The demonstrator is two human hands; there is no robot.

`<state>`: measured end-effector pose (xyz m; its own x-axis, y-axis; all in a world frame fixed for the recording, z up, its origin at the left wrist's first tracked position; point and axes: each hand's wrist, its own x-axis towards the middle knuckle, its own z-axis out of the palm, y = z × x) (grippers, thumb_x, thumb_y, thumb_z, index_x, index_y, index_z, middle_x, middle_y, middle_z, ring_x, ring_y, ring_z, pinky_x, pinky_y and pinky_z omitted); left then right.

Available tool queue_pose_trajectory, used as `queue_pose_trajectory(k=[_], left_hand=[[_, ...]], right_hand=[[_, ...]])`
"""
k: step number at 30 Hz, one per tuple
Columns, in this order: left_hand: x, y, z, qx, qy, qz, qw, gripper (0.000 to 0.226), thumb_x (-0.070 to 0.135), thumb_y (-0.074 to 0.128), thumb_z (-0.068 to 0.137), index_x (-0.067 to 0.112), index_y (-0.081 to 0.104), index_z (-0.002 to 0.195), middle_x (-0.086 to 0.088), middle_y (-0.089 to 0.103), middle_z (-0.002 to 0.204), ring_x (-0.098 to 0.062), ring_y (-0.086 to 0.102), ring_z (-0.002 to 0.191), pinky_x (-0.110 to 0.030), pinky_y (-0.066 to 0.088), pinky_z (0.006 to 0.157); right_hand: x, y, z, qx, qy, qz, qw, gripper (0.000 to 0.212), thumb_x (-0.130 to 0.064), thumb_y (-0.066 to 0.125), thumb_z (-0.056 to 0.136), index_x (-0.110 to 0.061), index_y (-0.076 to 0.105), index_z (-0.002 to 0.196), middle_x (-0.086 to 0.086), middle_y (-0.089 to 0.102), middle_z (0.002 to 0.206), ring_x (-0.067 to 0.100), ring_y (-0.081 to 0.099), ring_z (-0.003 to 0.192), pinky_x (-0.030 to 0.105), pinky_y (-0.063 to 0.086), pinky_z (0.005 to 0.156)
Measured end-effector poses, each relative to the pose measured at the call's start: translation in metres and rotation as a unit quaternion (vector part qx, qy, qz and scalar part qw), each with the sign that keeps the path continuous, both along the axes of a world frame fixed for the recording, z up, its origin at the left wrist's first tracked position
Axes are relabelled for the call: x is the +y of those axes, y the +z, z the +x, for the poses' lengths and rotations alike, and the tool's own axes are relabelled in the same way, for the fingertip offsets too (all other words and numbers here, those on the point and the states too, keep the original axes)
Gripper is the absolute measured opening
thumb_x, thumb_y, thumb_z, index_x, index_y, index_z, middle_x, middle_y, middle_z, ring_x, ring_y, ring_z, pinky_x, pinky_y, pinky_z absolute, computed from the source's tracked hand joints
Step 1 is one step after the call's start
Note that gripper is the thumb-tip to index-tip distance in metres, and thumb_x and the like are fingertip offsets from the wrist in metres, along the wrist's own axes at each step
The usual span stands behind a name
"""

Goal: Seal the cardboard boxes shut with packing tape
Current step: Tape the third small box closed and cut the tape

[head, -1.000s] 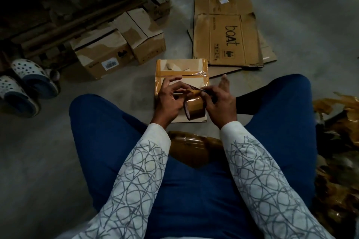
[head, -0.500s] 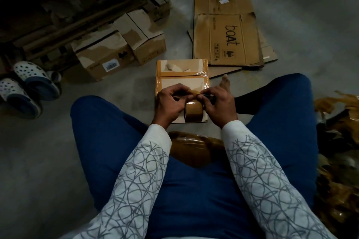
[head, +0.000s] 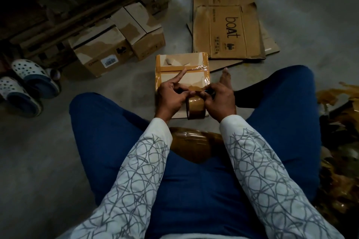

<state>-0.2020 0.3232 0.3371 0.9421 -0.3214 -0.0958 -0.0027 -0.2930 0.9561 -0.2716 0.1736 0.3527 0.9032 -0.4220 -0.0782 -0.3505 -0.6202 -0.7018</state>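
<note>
A small cardboard box (head: 182, 62) lies on the floor between my knees, with brown tape strips across its top and along its edges. A roll of brown packing tape (head: 196, 107) stands on the box's near end. My left hand (head: 172, 96) pinches the pulled-out strip of tape with thumb and fingers, its index finger stretched out over the box top. My right hand (head: 218, 101) grips the roll's right side and pinches the tape; a thin blue object shows between its fingertips.
Two closed cardboard boxes (head: 116, 44) sit at the upper left beside dark wooden planks. Flattened "boAt" cardboard (head: 229, 29) lies beyond the small box. A pair of clogs (head: 27, 85) is at the left. Crumpled brown tape (head: 342, 141) piles at the right. A brown wrapped bundle (head: 196, 147) rests in my lap.
The left index finger has straightened out over the box top. The tape roll has come down to stand on the box's near end, with both hands still on the tape.
</note>
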Motion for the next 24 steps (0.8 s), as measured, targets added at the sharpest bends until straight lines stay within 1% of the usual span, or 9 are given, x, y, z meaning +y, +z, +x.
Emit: queue_pose_trajectory(k=[2, 3, 4, 6, 9, 13, 16, 20, 24], left_hand=[[-0.001, -0.009, 0.006, 0.038, -0.006, -0.006, 0.999, 0.079, 0.004, 0.078, 0.083, 0.023, 0.042, 0.151, 0.011, 0.074, 0.094, 0.004, 0.068, 0.098, -0.016, 0.051, 0.093], [0.000, -0.016, 0.012, 0.073, 0.000, -0.019, 0.997, 0.080, 0.004, 0.075, 0.085, 0.023, 0.037, 0.153, 0.008, 0.072, 0.106, 0.002, 0.066, 0.104, -0.018, 0.053, 0.093], [0.001, -0.023, 0.017, 0.115, 0.014, -0.033, 0.993, 0.081, 0.006, 0.074, 0.087, 0.023, 0.033, 0.155, 0.002, 0.069, 0.118, -0.004, 0.064, 0.111, -0.022, 0.054, 0.092], [0.005, -0.040, 0.027, 0.189, 0.067, -0.033, 0.979, 0.078, 0.013, 0.073, 0.089, 0.024, 0.031, 0.155, -0.006, 0.061, 0.134, -0.017, 0.061, 0.118, -0.029, 0.055, 0.088], [0.010, -0.058, 0.034, 0.243, 0.117, 0.020, 0.963, 0.053, 0.020, 0.071, 0.091, 0.024, 0.050, 0.140, -0.004, 0.066, 0.125, -0.019, 0.068, 0.105, -0.031, 0.055, 0.073], [0.012, -0.079, 0.033, 0.290, 0.056, 0.070, 0.953, 0.028, 0.019, 0.066, 0.094, 0.019, 0.063, 0.122, -0.002, 0.073, 0.101, -0.018, 0.070, 0.088, -0.031, 0.051, 0.066], [0.015, -0.094, 0.031, 0.320, 0.037, 0.134, 0.937, 0.014, 0.022, 0.063, 0.096, 0.019, 0.066, 0.109, -0.005, 0.074, 0.099, -0.020, 0.068, 0.083, -0.028, 0.049, 0.063], [0.015, -0.115, 0.041, 0.350, 0.047, 0.171, 0.920, 0.006, 0.019, 0.058, 0.098, 0.021, 0.064, 0.099, -0.004, 0.071, 0.097, -0.020, 0.066, 0.079, -0.028, 0.047, 0.063], [0.025, -0.148, 0.065, 0.360, 0.091, 0.191, 0.909, 0.008, 0.021, 0.063, 0.092, 0.026, 0.066, 0.087, -0.005, 0.074, 0.100, -0.023, 0.068, 0.089, -0.030, 0.050, 0.066]], right_hand=[[-0.003, -0.016, 0.008, 0.034, -0.007, 0.016, 0.999, 0.019, -0.023, 0.068, 0.093, -0.014, 0.071, 0.110, 0.009, 0.064, 0.123, 0.027, 0.058, 0.118, 0.029, 0.044, 0.098], [-0.005, -0.025, 0.013, 0.051, -0.012, 0.020, 0.998, 0.019, -0.026, 0.070, 0.092, -0.018, 0.072, 0.109, 0.006, 0.067, 0.117, 0.025, 0.062, 0.110, 0.036, 0.050, 0.094], [-0.006, -0.032, 0.018, 0.070, -0.018, 0.017, 0.997, 0.018, -0.028, 0.070, 0.091, -0.021, 0.072, 0.108, 0.003, 0.068, 0.113, 0.022, 0.064, 0.105, 0.038, 0.053, 0.088], [-0.009, -0.044, 0.029, 0.109, -0.014, -0.013, 0.994, 0.020, -0.030, 0.068, 0.092, -0.024, 0.073, 0.110, 0.002, 0.068, 0.113, 0.021, 0.063, 0.100, 0.032, 0.049, 0.078], [-0.017, -0.060, 0.042, 0.174, 0.024, -0.057, 0.983, 0.024, -0.028, 0.064, 0.095, -0.023, 0.070, 0.118, 0.005, 0.065, 0.117, 0.026, 0.063, 0.104, 0.028, 0.040, 0.076], [-0.030, -0.089, 0.054, 0.256, 0.059, -0.046, 0.964, 0.025, -0.030, 0.066, 0.091, -0.017, 0.073, 0.112, 0.008, 0.069, 0.115, 0.027, 0.066, 0.104, 0.035, 0.054, 0.084], [-0.042, -0.116, 0.063, 0.292, 0.100, -0.019, 0.951, 0.020, -0.028, 0.073, 0.087, -0.017, 0.077, 0.104, 0.007, 0.073, 0.109, 0.024, 0.068, 0.101, 0.039, 0.057, 0.090], [-0.052, -0.139, 0.069, 0.306, 0.138, 0.029, 0.942, 0.014, -0.019, 0.075, 0.088, -0.018, 0.077, 0.101, 0.002, 0.071, 0.101, 0.018, 0.066, 0.099, 0.027, 0.049, 0.083], [-0.073, -0.161, 0.084, 0.282, 0.093, 0.053, 0.954, 0.024, -0.023, 0.070, 0.093, -0.016, 0.072, 0.115, 0.002, 0.070, 0.115, 0.020, 0.065, 0.108, 0.025, 0.047, 0.087]])
